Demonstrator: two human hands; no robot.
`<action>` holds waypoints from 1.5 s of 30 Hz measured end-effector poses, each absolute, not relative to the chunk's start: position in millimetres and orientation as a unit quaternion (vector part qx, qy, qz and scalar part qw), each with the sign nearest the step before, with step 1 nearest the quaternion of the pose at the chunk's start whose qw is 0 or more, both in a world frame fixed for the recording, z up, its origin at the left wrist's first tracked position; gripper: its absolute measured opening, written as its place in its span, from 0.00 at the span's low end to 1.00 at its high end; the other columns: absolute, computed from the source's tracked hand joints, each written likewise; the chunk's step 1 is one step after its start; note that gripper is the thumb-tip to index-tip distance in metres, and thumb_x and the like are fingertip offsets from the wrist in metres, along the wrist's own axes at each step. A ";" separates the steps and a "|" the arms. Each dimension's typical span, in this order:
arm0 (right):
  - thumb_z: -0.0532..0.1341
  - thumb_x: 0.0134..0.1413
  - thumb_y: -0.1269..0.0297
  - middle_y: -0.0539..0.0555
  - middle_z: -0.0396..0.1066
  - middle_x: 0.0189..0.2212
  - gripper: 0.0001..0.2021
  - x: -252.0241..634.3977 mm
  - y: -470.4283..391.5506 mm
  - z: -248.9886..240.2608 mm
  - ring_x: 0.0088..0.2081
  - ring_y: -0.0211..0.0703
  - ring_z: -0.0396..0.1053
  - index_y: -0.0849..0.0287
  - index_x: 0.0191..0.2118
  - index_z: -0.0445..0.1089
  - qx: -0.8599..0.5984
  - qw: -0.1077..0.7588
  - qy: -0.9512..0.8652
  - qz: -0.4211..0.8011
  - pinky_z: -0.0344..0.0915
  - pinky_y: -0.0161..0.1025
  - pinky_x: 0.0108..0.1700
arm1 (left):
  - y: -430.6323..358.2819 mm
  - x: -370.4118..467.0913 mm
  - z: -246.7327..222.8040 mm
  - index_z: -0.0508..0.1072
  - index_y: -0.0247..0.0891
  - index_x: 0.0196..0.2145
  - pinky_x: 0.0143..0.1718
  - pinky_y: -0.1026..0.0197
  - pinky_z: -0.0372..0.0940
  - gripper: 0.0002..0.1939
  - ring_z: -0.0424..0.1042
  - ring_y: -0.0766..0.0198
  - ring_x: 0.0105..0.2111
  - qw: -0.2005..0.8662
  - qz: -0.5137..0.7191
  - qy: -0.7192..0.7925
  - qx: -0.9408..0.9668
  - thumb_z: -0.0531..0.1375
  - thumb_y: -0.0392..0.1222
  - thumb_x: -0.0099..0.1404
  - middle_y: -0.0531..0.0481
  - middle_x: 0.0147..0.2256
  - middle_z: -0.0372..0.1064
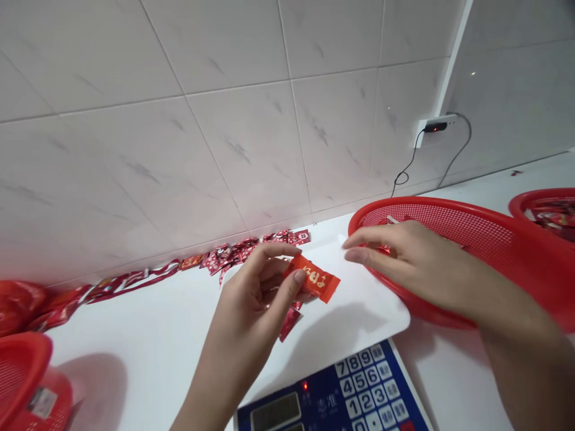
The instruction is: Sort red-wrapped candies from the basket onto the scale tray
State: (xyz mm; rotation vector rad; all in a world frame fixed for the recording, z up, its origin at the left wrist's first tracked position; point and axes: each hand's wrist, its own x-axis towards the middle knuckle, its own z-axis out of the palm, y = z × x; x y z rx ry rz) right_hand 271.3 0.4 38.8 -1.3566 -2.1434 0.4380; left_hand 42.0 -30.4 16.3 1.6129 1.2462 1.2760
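Note:
My left hand [256, 305] is closed, pinching a small red sachet [318, 279] with gold lettering between thumb and fingers. It is over the white tray [359, 323] of a weighing scale [323, 392]. More red packets [290, 323] lie on the tray, partly hidden behind that hand. My right hand [408, 257] hovers at the near left rim of a red mesh basket [503, 245]. Its thumb and forefinger are slightly apart with nothing seen between them; the other fingers are hidden. A few red packets inside the basket show past this hand.
Patterned red packets [242, 248] and a row of red wrappers [130, 281] lie along the tiled wall. Another red basket [545, 200] holds packets at far right; one more [27, 371] stands at lower left. A cable [411, 161] hangs from a wall socket.

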 end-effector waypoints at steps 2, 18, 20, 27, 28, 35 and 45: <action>0.56 0.70 0.53 0.48 0.76 0.31 0.15 256.6 -9.3 40.7 0.31 0.38 0.71 0.52 0.38 0.77 -0.418 0.321 -0.804 0.276 0.61 0.36 0.33 | -34.8 46.7 18.1 0.70 0.44 0.46 0.34 0.63 0.76 0.10 0.79 0.61 0.34 0.352 0.510 0.491 0.613 0.64 0.46 0.69 0.53 0.32 0.76; 0.62 0.67 0.55 0.45 0.63 0.24 0.17 225.3 -2.5 25.8 0.29 0.36 0.61 0.57 0.28 0.65 -0.349 0.400 -0.758 0.379 0.56 0.37 0.32 | -41.4 48.7 27.1 0.65 0.45 0.45 0.22 0.67 0.66 0.12 0.75 0.64 0.28 0.402 0.503 0.469 0.605 0.64 0.44 0.68 0.56 0.29 0.72; 0.62 0.67 0.52 0.45 0.65 0.25 0.18 225.5 -3.1 25.1 0.30 0.36 0.62 0.57 0.29 0.66 -0.343 0.398 -0.749 0.403 0.57 0.37 0.33 | -39.2 46.7 26.3 0.64 0.45 0.43 0.24 0.67 0.69 0.13 0.76 0.64 0.27 0.404 0.510 0.461 0.603 0.65 0.44 0.68 0.57 0.28 0.71; 0.52 0.71 0.43 0.50 0.69 0.28 0.24 235.7 4.0 20.1 0.30 0.37 0.63 0.58 0.32 0.69 -0.333 0.335 -0.726 0.500 0.58 0.36 0.29 | -32.4 40.8 20.2 0.70 0.47 0.44 0.39 0.61 0.74 0.12 0.79 0.60 0.36 0.231 0.567 0.468 0.637 0.67 0.39 0.66 0.55 0.33 0.77; 0.52 0.71 0.42 0.51 0.70 0.28 0.25 236.5 5.8 19.8 0.29 0.36 0.64 0.58 0.32 0.69 -0.324 0.318 -0.717 0.529 0.58 0.35 0.28 | -31.7 38.9 19.1 0.73 0.47 0.44 0.41 0.58 0.74 0.09 0.80 0.59 0.38 0.190 0.560 0.468 0.657 0.66 0.39 0.66 0.54 0.35 0.79; 0.65 0.64 0.51 0.47 0.69 0.25 0.17 232.3 9.6 26.1 0.24 0.32 0.60 0.58 0.32 0.66 -0.304 0.328 -0.655 0.609 0.54 0.31 0.23 | -24.7 30.4 15.2 0.78 0.47 0.32 0.60 0.47 0.67 0.07 0.75 0.52 0.54 0.122 0.544 0.444 0.702 0.63 0.37 0.67 0.52 0.46 0.81; 0.63 0.67 0.57 0.46 0.66 0.24 0.14 226.8 8.4 19.6 0.29 0.35 0.65 0.58 0.30 0.66 -0.315 0.374 -0.726 0.484 0.60 0.35 0.34 | -18.9 27.3 19.9 0.77 0.40 0.31 0.26 0.65 0.67 0.12 0.73 0.61 0.29 0.395 0.391 0.463 0.690 0.66 0.51 0.67 0.50 0.29 0.73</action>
